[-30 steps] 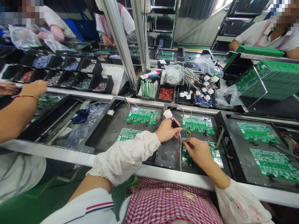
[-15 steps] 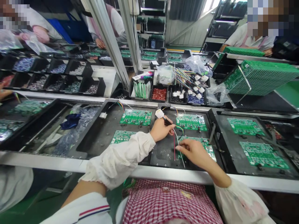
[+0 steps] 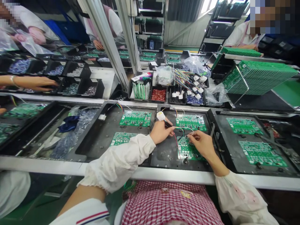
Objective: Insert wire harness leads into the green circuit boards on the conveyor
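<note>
I have the left hand point(image 3: 161, 130) closed around a wire harness point(image 3: 180, 127), its white connector point(image 3: 160, 116) sticking out beyond the fingers. A red wire point(image 3: 176, 143) hangs from that grip. On my right hand point(image 3: 202, 143), thumb and finger pinch a white wire point(image 3: 188, 128) of the harness, over the near circuit board point(image 3: 186, 149). That board lies in a black tray point(image 3: 162, 157) with a second board point(image 3: 191, 121) behind it.

Past the tray I see a group of black bins point(image 3: 158, 101): one holds green-and-white strips point(image 3: 140, 91), the next red components point(image 3: 158, 94), then small black parts point(image 3: 177, 100) under white connectors, then blue components point(image 3: 193, 101). Loose wires point(image 3: 184, 75) and a clear bag point(image 3: 164, 75) fill the bins behind. Farther left, a co-worker's hand point(image 3: 38, 82) reaches over more bins; I make out silvery parts point(image 3: 90, 91) in the end one.
</note>
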`<state>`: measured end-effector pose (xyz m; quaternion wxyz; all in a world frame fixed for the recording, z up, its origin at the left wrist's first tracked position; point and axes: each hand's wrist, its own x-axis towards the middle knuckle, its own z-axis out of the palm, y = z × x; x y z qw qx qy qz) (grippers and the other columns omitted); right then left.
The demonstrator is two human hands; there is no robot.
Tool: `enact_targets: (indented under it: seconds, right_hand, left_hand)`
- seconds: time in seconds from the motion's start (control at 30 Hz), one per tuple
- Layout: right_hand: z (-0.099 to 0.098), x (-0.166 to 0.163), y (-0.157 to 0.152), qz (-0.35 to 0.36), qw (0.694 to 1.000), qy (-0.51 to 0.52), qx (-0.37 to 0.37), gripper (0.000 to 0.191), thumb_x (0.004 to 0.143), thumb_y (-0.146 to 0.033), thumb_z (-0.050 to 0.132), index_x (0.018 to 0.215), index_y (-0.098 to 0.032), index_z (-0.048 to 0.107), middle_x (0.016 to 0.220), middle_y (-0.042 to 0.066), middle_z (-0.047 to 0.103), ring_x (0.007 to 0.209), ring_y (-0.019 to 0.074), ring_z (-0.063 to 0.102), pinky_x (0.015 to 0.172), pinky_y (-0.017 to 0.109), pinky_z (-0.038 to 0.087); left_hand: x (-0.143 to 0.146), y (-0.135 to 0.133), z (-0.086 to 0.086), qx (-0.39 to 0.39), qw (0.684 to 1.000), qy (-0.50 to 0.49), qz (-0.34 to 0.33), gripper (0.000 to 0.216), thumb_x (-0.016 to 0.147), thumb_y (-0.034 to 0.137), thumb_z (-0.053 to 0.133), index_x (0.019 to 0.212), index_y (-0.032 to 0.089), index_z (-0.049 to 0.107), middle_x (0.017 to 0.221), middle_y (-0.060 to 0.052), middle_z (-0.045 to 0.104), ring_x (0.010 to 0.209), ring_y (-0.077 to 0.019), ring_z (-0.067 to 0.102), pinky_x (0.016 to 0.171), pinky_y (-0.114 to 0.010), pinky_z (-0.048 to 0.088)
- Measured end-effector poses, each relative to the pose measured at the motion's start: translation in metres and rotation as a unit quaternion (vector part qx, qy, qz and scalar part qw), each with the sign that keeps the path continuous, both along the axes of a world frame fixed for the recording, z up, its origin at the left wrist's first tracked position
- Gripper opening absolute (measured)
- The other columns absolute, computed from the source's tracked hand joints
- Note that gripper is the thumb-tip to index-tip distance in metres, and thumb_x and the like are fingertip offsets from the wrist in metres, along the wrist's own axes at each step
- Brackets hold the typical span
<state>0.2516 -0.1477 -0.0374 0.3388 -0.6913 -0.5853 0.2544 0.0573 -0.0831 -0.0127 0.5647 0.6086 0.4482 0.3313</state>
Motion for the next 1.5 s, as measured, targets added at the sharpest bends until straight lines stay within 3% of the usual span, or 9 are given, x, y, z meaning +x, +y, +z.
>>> enact_targets:
  seconds: [0.47, 0.77, 0.93, 1.07, 1.1, 1.17, 1.27, 1.37, 1.5]
  right_hand:
    - [-0.004, 0.003, -0.003, -0.013, 1.000, -0.022, -0.008, 0.019, 0.073, -0.036, 0.055, 0.077, -0.018, 0.057, 0.059, 0.001, 0.062, 0.055, 0.0155, 0.060, 0.056, 0.027, 0.045]
    - [-0.007, -0.001, -0.005, 0.070, 0.969, -0.204, 0.122, 0.023, 0.080, -0.034, 0.046, 0.065, -0.018, 0.055, 0.063, 0.003, 0.057, 0.058, 0.0135, 0.052, 0.057, 0.025, 0.039]
    - [0.011, -0.003, -0.014, 0.045, 0.989, -0.143, -0.010, 0.028, 0.073, -0.044, 0.054, 0.065, -0.018, 0.059, 0.061, 0.002, 0.062, 0.054, 0.0146, 0.055, 0.052, 0.025, 0.039]
    - [0.021, -0.021, -0.022, 0.197, 0.971, -0.002, -0.133, 0.026, 0.073, -0.044, 0.054, 0.067, -0.020, 0.063, 0.052, -0.001, 0.061, 0.048, 0.0141, 0.056, 0.048, 0.024, 0.041]
    - [0.020, -0.025, -0.022, 0.203, 0.968, 0.043, -0.142, 0.025, 0.073, -0.042, 0.054, 0.068, -0.019, 0.062, 0.051, -0.001, 0.061, 0.048, 0.0141, 0.057, 0.048, 0.025, 0.042]
    - [0.016, -0.032, -0.017, 0.145, 0.975, 0.102, -0.130, 0.024, 0.072, -0.042, 0.056, 0.069, -0.018, 0.061, 0.052, 0.000, 0.063, 0.048, 0.0151, 0.059, 0.049, 0.026, 0.045]
    - [0.008, -0.034, -0.008, 0.056, 0.989, 0.104, -0.087, 0.023, 0.068, -0.041, 0.060, 0.067, -0.018, 0.057, 0.053, 0.002, 0.064, 0.051, 0.0172, 0.062, 0.051, 0.028, 0.048]
    - [0.003, -0.034, -0.004, 0.053, 0.992, 0.081, -0.079, 0.023, 0.068, -0.041, 0.061, 0.064, -0.020, 0.052, 0.050, 0.001, 0.062, 0.050, 0.0184, 0.062, 0.050, 0.028, 0.047]
    - [0.002, -0.033, -0.005, 0.061, 0.994, 0.061, -0.072, 0.025, 0.068, -0.042, 0.059, 0.062, -0.021, 0.049, 0.050, 0.000, 0.062, 0.050, 0.0188, 0.062, 0.050, 0.028, 0.046]
  left_hand:
    - [0.000, -0.002, 0.005, -0.011, 1.000, 0.007, 0.003, 0.015, 0.070, 0.015, 0.058, 0.076, 0.014, 0.044, 0.050, -0.001, 0.060, 0.048, -0.0139, 0.062, 0.046, -0.021, 0.051]
    - [0.000, -0.003, 0.006, -0.009, 1.000, 0.009, 0.005, 0.015, 0.071, 0.014, 0.058, 0.075, 0.014, 0.043, 0.050, 0.000, 0.059, 0.047, -0.0126, 0.061, 0.045, -0.018, 0.050]
    - [0.002, -0.003, 0.004, -0.009, 1.000, -0.002, 0.011, 0.015, 0.071, 0.014, 0.057, 0.075, 0.014, 0.042, 0.050, 0.001, 0.059, 0.046, -0.0120, 0.061, 0.045, -0.018, 0.050]
    - [0.002, -0.002, -0.001, -0.005, 1.000, -0.013, 0.020, 0.015, 0.071, 0.015, 0.057, 0.076, 0.015, 0.043, 0.051, 0.002, 0.057, 0.048, -0.0118, 0.061, 0.046, -0.020, 0.050]
    - [0.002, -0.002, -0.002, 0.006, 1.000, -0.008, 0.026, 0.014, 0.070, 0.015, 0.057, 0.076, 0.014, 0.044, 0.052, 0.002, 0.057, 0.049, -0.0117, 0.061, 0.048, -0.021, 0.051]
    - [0.001, -0.003, -0.002, 0.053, 0.998, 0.022, 0.027, 0.010, 0.070, 0.016, 0.057, 0.072, 0.014, 0.047, 0.057, 0.000, 0.058, 0.054, -0.0112, 0.061, 0.053, -0.022, 0.050]
    - [0.000, -0.003, 0.001, 0.157, 0.981, 0.117, 0.008, 0.006, 0.066, 0.015, 0.057, 0.062, 0.014, 0.052, 0.060, -0.001, 0.059, 0.060, -0.0109, 0.058, 0.061, -0.023, 0.048]
    - [0.000, -0.005, 0.005, 0.193, 0.966, 0.173, 0.005, 0.007, 0.063, 0.013, 0.056, 0.056, 0.015, 0.053, 0.057, 0.000, 0.057, 0.057, -0.0099, 0.053, 0.060, -0.022, 0.044]
    - [0.001, -0.006, 0.004, 0.206, 0.967, 0.151, 0.008, 0.007, 0.061, 0.011, 0.055, 0.056, 0.015, 0.052, 0.058, 0.002, 0.056, 0.058, -0.0085, 0.051, 0.059, -0.020, 0.040]
